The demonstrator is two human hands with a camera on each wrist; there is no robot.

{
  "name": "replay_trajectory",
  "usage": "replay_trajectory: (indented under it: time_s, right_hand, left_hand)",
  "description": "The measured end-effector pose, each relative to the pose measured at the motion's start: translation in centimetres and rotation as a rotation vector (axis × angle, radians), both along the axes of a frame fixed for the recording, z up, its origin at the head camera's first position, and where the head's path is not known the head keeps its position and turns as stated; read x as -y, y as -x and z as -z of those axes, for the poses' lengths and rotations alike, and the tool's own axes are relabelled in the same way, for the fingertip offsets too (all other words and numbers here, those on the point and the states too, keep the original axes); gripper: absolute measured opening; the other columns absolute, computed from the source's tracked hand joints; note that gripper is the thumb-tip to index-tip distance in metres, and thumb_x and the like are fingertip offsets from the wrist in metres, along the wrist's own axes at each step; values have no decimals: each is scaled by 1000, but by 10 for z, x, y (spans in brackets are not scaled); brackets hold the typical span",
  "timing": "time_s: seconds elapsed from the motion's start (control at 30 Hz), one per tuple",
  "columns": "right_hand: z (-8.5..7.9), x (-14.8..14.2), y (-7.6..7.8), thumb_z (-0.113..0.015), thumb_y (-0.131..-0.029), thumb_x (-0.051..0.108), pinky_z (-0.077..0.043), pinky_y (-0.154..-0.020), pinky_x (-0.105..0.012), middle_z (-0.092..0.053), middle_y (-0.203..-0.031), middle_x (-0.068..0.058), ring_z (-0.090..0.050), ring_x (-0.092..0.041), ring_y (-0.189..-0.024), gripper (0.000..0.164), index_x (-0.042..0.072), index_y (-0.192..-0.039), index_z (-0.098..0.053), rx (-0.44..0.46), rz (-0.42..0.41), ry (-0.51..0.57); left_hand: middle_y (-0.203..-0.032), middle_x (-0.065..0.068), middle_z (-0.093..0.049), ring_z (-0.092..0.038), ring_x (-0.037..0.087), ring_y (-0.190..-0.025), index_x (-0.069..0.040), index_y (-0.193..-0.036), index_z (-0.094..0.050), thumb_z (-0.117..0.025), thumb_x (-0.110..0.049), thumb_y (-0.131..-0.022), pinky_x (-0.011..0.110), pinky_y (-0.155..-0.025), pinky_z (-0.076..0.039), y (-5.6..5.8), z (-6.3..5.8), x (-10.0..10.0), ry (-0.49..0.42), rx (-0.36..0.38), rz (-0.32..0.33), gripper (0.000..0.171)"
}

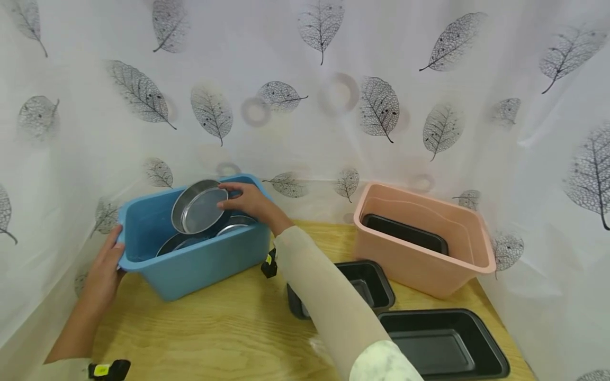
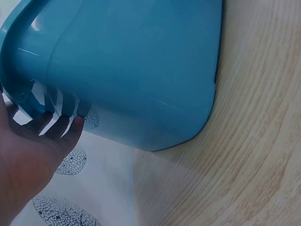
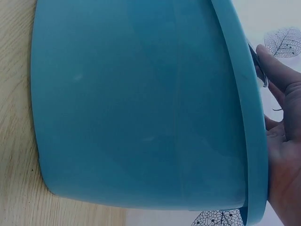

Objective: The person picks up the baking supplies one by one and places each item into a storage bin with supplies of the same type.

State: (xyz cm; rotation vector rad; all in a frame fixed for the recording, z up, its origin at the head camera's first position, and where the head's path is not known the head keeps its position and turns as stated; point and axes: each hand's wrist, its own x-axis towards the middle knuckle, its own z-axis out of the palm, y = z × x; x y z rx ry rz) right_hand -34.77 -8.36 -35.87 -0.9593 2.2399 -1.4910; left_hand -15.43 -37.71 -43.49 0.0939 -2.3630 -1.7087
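Note:
A blue plastic bin (image 1: pixel 209 267) stands at the left of the table. My left hand (image 1: pixel 101 270) holds its left end by the rim; in the left wrist view, the fingers (image 2: pixel 59 126) curl under that rim. Over the bin's opening, my right hand (image 1: pixel 250 202) pinches a shallow round metal cake pan (image 1: pixel 202 210) by its right edge, with the pan tilted. Beneath it, more round metal pans (image 1: pixel 236 222) lie inside the bin, partly hidden by the front wall. The bin's side fills most of the right wrist view, hiding most of the held pan.
A pink bin (image 1: pixel 414 270) at the right holds a dark pan (image 1: pixel 405 233). Two black rectangular baking pans (image 1: pixel 381 280) (image 1: pixel 433 349) lie in front of it, partly covered by my right sleeve. A leaf-patterned white curtain (image 1: pixel 305 143) hangs behind the wooden table (image 1: pixel 205 328).

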Motion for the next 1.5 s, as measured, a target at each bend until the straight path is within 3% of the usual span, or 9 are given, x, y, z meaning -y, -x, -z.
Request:
replay_trajectory:
  time_s: [0.2, 0.37, 0.47, 0.6, 0.73, 0.97, 1.1, 1.2, 1.5]
  right_hand:
    - [-1, 0, -1, -75, -93, 22, -52, -89, -27, -51, -151, -11, -61, -16, -112, 60, 17, -148, -53, -23, -27, -94]
    - [0, 3, 0, -73, -94, 22, -42, -73, -24, -59, -124, -14, -50, -10, -78, 61, 15, -150, -50, -75, -61, -202]
    - [1, 5, 1, -72, -95, 21, -39, -70, -27, -57, -112, -12, -46, -15, -74, 60, 15, -150, -50, -106, -65, -247]
    - [1, 6, 0, -71, -96, 22, -48, -87, -28, -58, -135, -9, -59, -19, -108, 60, 16, -151, -49, -141, -42, -307]
    - [0, 7, -1, -70, -96, 23, -44, -110, -36, -45, -157, -3, -44, -24, -143, 61, 18, -152, -47, -169, -17, -357]
    - [-2, 5, -5, -67, -98, 24, -43, -112, -38, -45, -157, -3, -43, -27, -144, 58, 16, -152, -46, -195, -35, -329]
    - [-5, 1, -8, -67, -99, 22, -44, -111, -38, -46, -156, -3, -45, -26, -142, 57, 15, -151, -48, -243, -34, -316]
    - [-5, -3, -7, -67, -98, 23, -44, -111, -35, -47, -155, -2, -45, -24, -141, 56, 15, -151, -48, -250, -33, -287]
    - [-7, -28, -2, -67, -98, 30, -41, -113, -36, -47, -154, 1, -41, -19, -144, 57, 20, -151, -47, -204, 0, -208]
  left_hand:
    - [-170, -10, 8, -2, 37, -156, -39, -161, 3, -22, -45, -111, 70, -115, -9, -1, -1, 0, 11, 7, 1, 57]
    - [-170, -10, 7, -4, 36, -156, -39, -161, 2, -23, -45, -110, 68, -115, -10, -2, -1, 0, 16, -1, -1, 57]
    - [-170, -11, 7, -3, 35, -156, -38, -161, 2, -23, -45, -111, 69, -115, -9, -2, -1, 0, 8, -14, 0, 57]
    - [-169, -12, 7, -2, 33, -157, -38, -161, 2, -23, -45, -111, 66, -115, -8, -2, 0, 1, 3, -19, 6, 57]
    - [-169, -13, 7, -2, 32, -157, -38, -161, 2, -23, -45, -111, 65, -116, -8, -2, 0, 1, 4, -19, 13, 57]
    - [-170, -12, 5, -5, 33, -157, -39, -161, 1, -24, -45, -110, 45, -121, -14, -2, 1, 3, 8, -11, 9, 57]
    - [-170, -12, 5, -5, 33, -157, -39, -161, 0, -25, -44, -110, 52, -122, -12, -1, 2, 3, -22, -11, 12, 57]
    - [-170, -10, 5, -4, 35, -156, -40, -161, 1, -25, -45, -110, 68, -116, -8, 0, 2, 3, -42, -11, 10, 57]
    - [-170, -11, 6, -5, 33, -157, -39, -161, 0, -25, -45, -110, 61, -120, -9, -2, 2, 4, -21, -15, 6, 57]
